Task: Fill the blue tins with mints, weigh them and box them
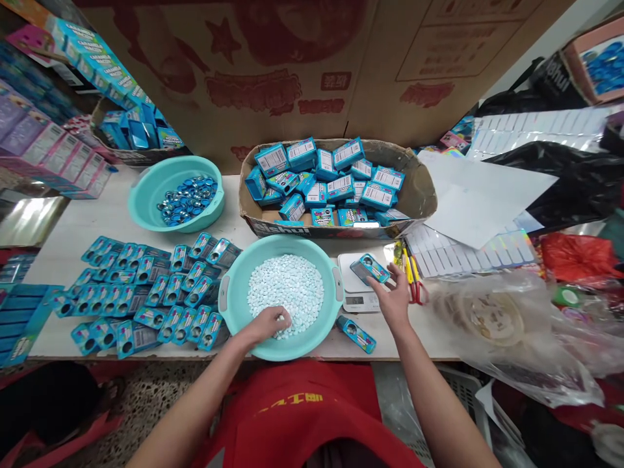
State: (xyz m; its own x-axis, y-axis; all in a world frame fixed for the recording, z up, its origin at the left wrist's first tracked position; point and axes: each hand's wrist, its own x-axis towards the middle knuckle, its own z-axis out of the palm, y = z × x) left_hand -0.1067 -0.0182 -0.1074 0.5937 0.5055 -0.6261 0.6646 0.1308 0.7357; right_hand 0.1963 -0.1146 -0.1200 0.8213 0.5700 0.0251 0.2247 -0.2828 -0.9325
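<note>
While the left hand [268,323] was dipped, in the head view, into the pale pellets [285,283], a small blue box [371,267] was met by the right hand [394,300] above a white scale [348,279]. The left fingers were curled in toward the thumb; whether any pellets were clamped between them could not be told. The thumb and fingers of the right hand were set apart around the near end of the box, and whether it was gripped or only touched could not be made out. The pellets were contained in a turquoise basin [238,279], placed at the front of a pale table [429,341], just to the left of the scale.

A second blue box [358,333] was laid in front of the scale, near the basin. To the left of the basin, many boxes of the same kind [104,299] were arranged in uneven rows, dark round spots being shown on their ends. Behind them, shiny blue and silver pieces [192,203] were held in another turquoise basin [139,205]. Beyond the pellets, blue cartons [341,188] were heaped in a worn cardboard tray [422,195]. White sheets [468,201] and a clear plastic bag [453,312] were spread on the right, with yellow and red tools [411,270] placed beside the scale.
</note>
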